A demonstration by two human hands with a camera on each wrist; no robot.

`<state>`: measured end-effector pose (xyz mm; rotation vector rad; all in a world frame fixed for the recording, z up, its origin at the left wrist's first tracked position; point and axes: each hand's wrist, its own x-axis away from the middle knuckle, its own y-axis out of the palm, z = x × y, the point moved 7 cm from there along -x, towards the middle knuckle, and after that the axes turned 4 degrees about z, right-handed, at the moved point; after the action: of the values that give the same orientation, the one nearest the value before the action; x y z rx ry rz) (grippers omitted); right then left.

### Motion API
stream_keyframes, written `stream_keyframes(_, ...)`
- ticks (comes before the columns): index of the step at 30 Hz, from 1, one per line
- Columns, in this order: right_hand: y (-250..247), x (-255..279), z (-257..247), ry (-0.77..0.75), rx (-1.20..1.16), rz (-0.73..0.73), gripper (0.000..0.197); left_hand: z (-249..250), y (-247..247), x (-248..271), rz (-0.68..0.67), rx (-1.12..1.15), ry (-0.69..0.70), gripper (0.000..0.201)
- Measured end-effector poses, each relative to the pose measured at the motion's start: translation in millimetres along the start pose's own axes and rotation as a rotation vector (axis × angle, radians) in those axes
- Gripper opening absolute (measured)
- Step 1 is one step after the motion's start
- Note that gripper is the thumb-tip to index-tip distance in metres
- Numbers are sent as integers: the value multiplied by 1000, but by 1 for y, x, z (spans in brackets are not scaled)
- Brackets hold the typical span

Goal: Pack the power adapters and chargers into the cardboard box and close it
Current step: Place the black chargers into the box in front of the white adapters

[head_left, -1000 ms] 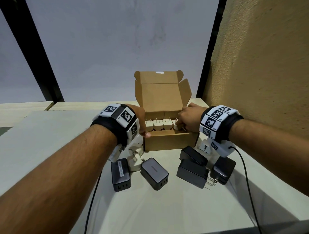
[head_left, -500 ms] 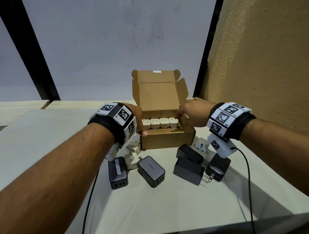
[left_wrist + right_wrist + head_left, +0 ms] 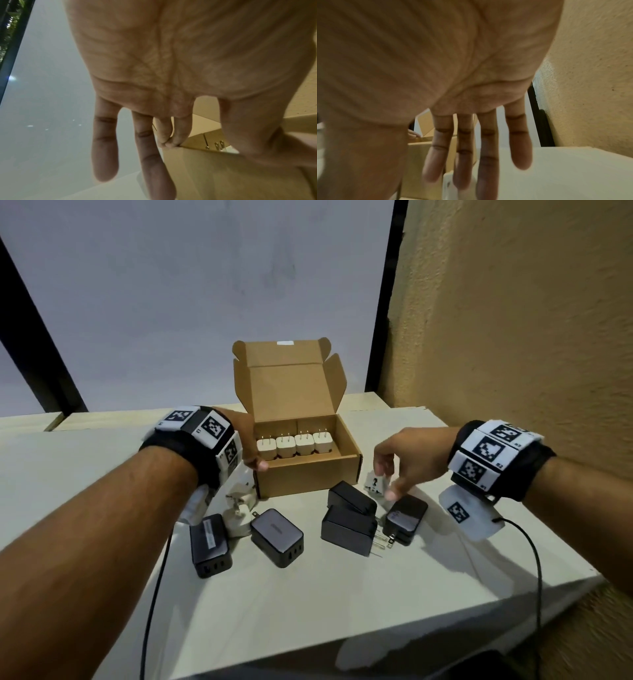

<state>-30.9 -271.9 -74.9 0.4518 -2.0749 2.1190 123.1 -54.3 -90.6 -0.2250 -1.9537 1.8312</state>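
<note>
— Brown cardboard box at the back of the desk, lid standing up. Inside, four white chargers in a row along the back, prongs up.

— And the left grip?

— At the near left corner of the box. Thumb on the front wall, two fingers bent over the rim of the side wall, the other two fingers straight down outside. Holding on to the box there.

— Right grip?

— To the right of the box, up above the desk, palm down, wrist higher than the fingertips. Fingers hanging down, almost straight, spread a little. Nothing held.

— Under it?

— Small white adapter, right below the fingertips. Touching or not, cannot tell. Black adapter just beside the thumb tip.

— Anything else out on the desk?

— Two more black blocks next to that one, near each other. Two dark chargers lying flat near the left arm, with a white plug between them and the box.
</note>
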Motion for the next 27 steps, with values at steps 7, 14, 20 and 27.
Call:
stream_keyframes(7, 37, 28, -8, -150, 56, -118, 60, 3, 0, -1, 21, -51, -26, 46)
stream_keyframes(14, 10, 30, 3, -80, -34, 95, 42, 0, 0, 8, -17, -23, -37, 60)
stream_keyframes(20, -43, 16, -20, -148, -335, 474, 59, -2, 1, 10, -13, 66, -33, 57)
stream_keyframes(27, -56, -30, -57, -280, -271, 704, 50, -4, 5, 11, 60, 92, -33, 40)
